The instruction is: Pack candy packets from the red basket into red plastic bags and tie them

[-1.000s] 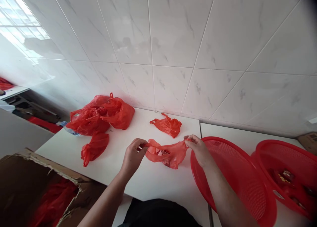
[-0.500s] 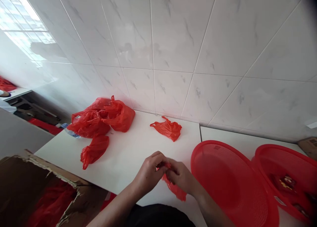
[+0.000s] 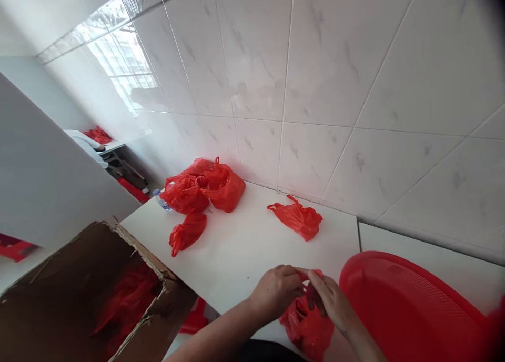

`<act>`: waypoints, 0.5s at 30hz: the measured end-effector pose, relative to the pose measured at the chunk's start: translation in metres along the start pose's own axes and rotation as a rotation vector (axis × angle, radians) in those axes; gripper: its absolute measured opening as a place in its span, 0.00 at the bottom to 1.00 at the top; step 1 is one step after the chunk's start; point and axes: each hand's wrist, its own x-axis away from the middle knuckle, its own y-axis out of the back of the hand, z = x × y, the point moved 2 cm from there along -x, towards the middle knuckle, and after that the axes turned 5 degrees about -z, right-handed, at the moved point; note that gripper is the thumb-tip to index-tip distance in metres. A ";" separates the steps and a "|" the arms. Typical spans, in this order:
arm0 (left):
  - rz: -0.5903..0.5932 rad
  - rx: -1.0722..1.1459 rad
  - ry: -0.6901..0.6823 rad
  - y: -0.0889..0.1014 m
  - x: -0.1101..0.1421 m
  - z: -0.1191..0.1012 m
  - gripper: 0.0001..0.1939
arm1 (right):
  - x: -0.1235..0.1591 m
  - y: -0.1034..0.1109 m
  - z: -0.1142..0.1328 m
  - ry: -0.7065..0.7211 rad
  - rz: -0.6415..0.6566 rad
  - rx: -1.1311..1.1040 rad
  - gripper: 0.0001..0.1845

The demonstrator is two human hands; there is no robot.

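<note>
Near the front edge of the white table, my left hand (image 3: pixel 277 292) is closed on the top of a red plastic bag (image 3: pixel 310 330). My right hand (image 3: pixel 333 301) grips the same bag from the other side, its thumb and fingers around the bunched handles. The bag's body hangs rounded below both hands, and what is inside is hidden. Beyond my hands, a smaller crumpled red plastic bag (image 3: pixel 299 217) lies by the wall. To the right of my right hand stands a large red plastic basket (image 3: pixel 406 309).
Several filled red bags (image 3: pixel 203 185) cluster at the table's far left, beside a plastic bottle (image 3: pixel 161 200). A torn cardboard box (image 3: pixel 158 299) with red bags inside stands at the table's left edge. Another person's sleeve (image 3: pixel 84 143) shows behind a grey partition (image 3: pixel 59 167).
My view has turned left, so the table sits further right and the second basket has mostly left view. The bag under my hands now looks fuller and rounder; both hands still hold its top.
</note>
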 end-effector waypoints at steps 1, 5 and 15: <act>-0.039 0.021 0.080 0.001 0.000 0.005 0.05 | 0.000 0.003 -0.002 0.015 0.052 0.010 0.30; -0.119 0.338 0.294 0.002 0.004 0.020 0.05 | 0.004 0.013 -0.006 0.120 0.204 -0.054 0.25; 0.057 0.393 0.425 -0.006 -0.003 0.017 0.01 | -0.006 0.007 -0.015 0.036 -0.166 0.178 0.17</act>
